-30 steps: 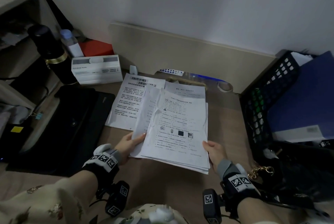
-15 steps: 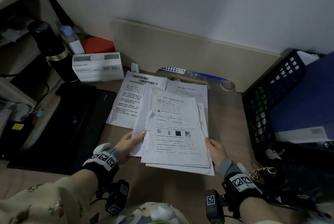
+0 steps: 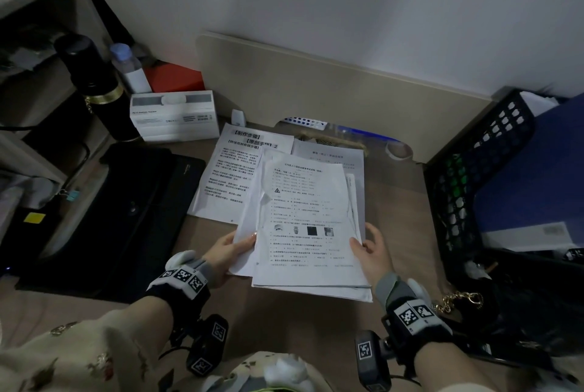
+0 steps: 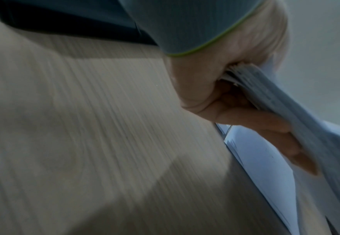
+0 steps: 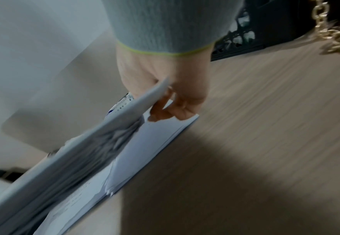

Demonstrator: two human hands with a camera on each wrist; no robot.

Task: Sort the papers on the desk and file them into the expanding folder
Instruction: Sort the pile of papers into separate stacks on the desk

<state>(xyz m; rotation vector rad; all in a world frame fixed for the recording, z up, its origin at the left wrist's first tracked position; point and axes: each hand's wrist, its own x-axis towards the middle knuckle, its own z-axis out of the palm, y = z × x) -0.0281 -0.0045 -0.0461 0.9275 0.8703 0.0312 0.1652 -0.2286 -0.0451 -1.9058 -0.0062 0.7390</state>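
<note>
Desk: both grips pinch paper stack, fingers hidden beneath; wrist views blurred.

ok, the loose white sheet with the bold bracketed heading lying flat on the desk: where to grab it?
White headed sheet: pinch its free left edge, coming from the left. It lies flat, and the held paper stack overlaps its right side; the white box crowds the top.
</note>
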